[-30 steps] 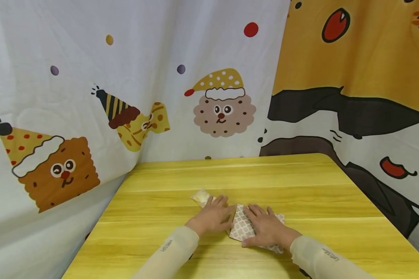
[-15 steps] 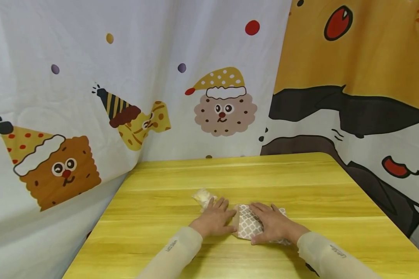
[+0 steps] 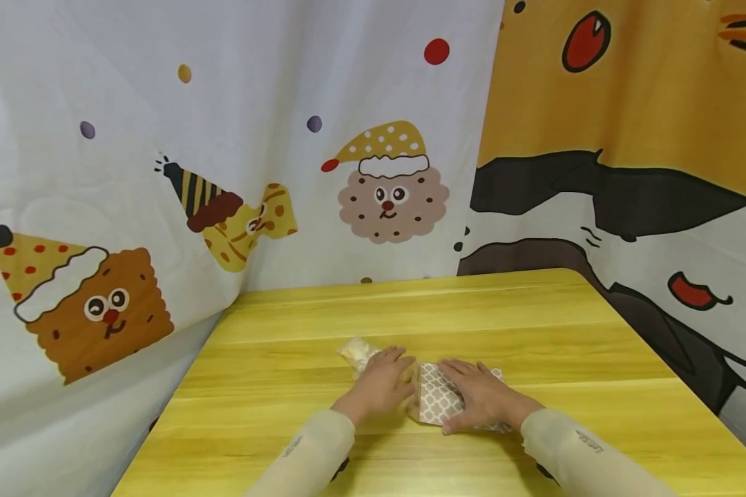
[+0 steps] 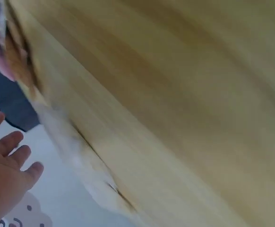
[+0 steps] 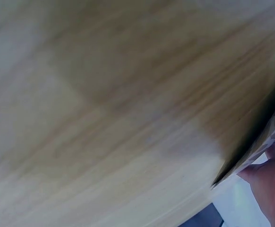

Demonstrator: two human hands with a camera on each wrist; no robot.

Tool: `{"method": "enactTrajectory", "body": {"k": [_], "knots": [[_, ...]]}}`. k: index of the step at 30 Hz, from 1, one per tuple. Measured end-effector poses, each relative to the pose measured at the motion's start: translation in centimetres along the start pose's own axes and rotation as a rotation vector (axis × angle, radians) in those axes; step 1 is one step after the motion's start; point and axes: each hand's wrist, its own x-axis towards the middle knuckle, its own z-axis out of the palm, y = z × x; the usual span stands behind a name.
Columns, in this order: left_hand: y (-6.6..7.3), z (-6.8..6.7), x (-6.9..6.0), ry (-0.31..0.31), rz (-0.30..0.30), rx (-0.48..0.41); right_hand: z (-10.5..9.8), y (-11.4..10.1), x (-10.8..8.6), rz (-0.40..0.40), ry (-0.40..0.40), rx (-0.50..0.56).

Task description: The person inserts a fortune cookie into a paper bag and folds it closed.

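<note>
A flat paper piece with a beige-and-white lattice print [image 3: 436, 395] lies on the wooden table [image 3: 298, 414]. My right hand [image 3: 481, 395] rests on it, fingers extended and thumb spread. Along its left side shows a plain tan part [image 3: 414, 407], beside the fingers of my left hand [image 3: 376, 386]. In the left wrist view that hand [image 4: 7, 165] has its fingers loosely spread, apart from the crumpled clear plastic [image 4: 76, 146]. This plastic [image 3: 356, 351] also reaches out beyond the left hand in the head view. Whether it joins the printed paper is hidden.
A white curtain [image 3: 273, 83] with cartoon biscuits hangs behind and left of the table. Another cloth [image 3: 534, 228], orange, white and dark, hangs at the right. Wood surface surrounds the paper on every side.
The printed paper and right hand shifted right, then slightly back left in view. The left hand's fingers now look more bent and raised than half a second ago. The camera view shifted slightly.
</note>
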Motion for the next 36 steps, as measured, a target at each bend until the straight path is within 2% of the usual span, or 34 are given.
{"method": "enactTrajectory", "body": {"k": [5, 8, 15, 20, 27, 36], "knots": [[1.8, 0.4, 0.3, 0.080, -0.039, -0.317, -0.1, 0.0, 0.1, 0.004, -0.005, -0.007], [2.3, 1.0, 0.4, 0.116, -0.070, -0.382, -0.1, -0.1, 0.0, -0.003, -0.001, 0.001], [2.6, 2.1, 0.3, 0.187, -0.149, -0.532, 0.1, 0.0, 0.1, 0.000, -0.005, -0.006], [2.5, 2.6, 0.4, 0.227, -0.187, -0.587, 0.1, 0.0, 0.0, -0.006, 0.008, 0.010], [2.3, 3.1, 0.8, 0.215, -0.211, -0.651, 0.3, 0.0, -0.2, -0.012, 0.039, 0.051], [2.5, 3.2, 0.9, 0.212, -0.230, -0.608, 0.4, 0.0, -0.2, -0.005, 0.049, 0.072]]}}
